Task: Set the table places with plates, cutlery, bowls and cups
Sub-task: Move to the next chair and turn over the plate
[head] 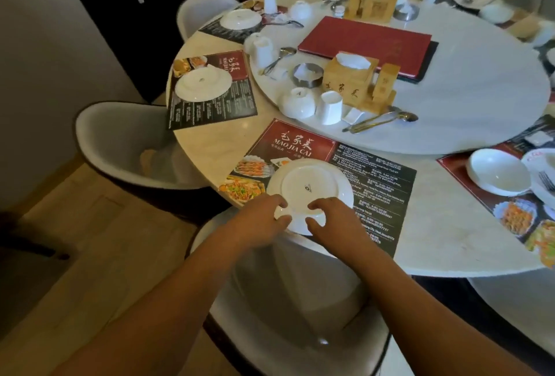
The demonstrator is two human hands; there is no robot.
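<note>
The left hand (264,213) and right hand (330,216) are pinching the near rim of the upturned plate (309,186), lying toward the near edge of the placemat (375,165). Likely stiff, slick, breakable ceramic; 2 opposite rim points are offering the firmest hold.

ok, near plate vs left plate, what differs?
Near plate is held at its near rim by the left hand and right hand; left plate is untouched. Near plate sits at the front edge of the near mat; left plate sits nearer the middle of the left mat. Both white, face down.
</note>
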